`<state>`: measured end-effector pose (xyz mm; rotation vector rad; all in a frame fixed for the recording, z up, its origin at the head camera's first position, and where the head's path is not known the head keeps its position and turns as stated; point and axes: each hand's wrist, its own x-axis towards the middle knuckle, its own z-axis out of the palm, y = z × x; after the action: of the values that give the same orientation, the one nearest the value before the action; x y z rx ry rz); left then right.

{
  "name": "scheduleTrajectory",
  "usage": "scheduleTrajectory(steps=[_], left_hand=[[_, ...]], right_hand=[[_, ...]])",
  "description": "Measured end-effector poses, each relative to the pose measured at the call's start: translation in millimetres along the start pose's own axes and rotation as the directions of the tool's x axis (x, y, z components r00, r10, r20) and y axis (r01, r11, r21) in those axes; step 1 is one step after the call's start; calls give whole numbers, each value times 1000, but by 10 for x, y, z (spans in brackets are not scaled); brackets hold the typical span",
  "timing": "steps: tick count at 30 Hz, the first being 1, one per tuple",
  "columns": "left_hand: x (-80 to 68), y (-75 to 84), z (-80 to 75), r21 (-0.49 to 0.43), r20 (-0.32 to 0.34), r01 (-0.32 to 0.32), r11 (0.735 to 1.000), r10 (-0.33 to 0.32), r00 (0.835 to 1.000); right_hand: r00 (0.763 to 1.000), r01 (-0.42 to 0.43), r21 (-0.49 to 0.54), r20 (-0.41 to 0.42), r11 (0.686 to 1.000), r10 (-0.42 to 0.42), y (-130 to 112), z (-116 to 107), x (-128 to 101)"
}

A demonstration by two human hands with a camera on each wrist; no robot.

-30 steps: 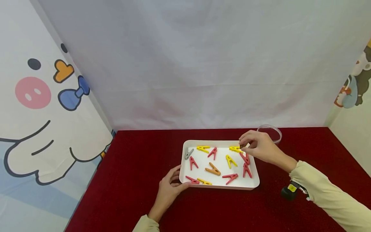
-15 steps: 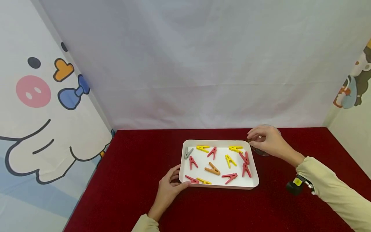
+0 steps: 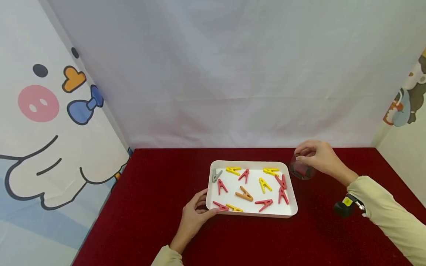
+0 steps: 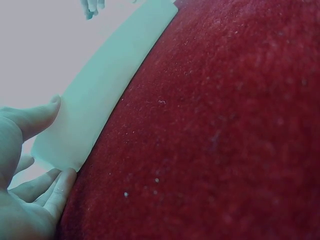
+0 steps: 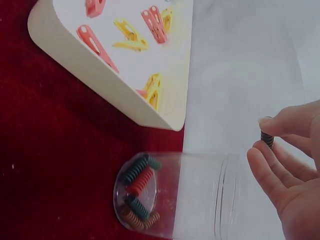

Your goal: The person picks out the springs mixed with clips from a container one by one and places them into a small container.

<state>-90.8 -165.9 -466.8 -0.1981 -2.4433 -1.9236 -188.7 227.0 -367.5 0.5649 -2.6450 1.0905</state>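
A white tray point(image 3: 253, 214) on the red cloth holds several red, yellow, orange and grey clothespins point(image 3: 244, 194). My left hand point(image 3: 204, 205) grips the tray's near left corner, thumb on the rim; the left wrist view shows that hand point(image 4: 57, 140) against the tray wall point(image 4: 105, 90). My right hand point(image 3: 299, 157) hovers over the mouth of a clear plastic cup point(image 3: 301, 171) just right of the tray. In the right wrist view this hand point(image 5: 261, 139) pinches a small dark coil spring point(image 5: 267, 138) above the cup point(image 5: 165, 200), which holds several coloured springs point(image 5: 137, 192).
Red cloth point(image 3: 159, 192) covers the table. A white sheet hangs behind it, and cartoon panels point(image 3: 50, 122) stand at both sides. A black device point(image 3: 344, 207) is strapped to my right wrist. The tray's corner point(image 5: 100, 75) lies close to the cup.
My right hand has moved rightward from the tray's far right corner to above the cup, carrying the small dark piece. The left hand and the tray have stayed put.
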Motion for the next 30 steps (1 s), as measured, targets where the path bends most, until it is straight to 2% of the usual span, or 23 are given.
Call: scheduleTrajectory(steps=[4,13,23,30], left_hand=[[-5,6,-2,2,-2,4,1000,-4,1000],[6,0,-4,3,3,3,1000,-3,1000],[9,-21,-5,-18,12,-4,1000,4,1000],[3,-3,-4,-11,1,-1,1000,1,1000]], right_hand=[[999,-51,10,-6,999,51,58,-50,7],[995,-103,-53,-8,993,103,183,-121,5],[997,-19,-178,-73,984,6,231,-89,12],[995,23,-216,-94,976,-44,252,-64,25]])
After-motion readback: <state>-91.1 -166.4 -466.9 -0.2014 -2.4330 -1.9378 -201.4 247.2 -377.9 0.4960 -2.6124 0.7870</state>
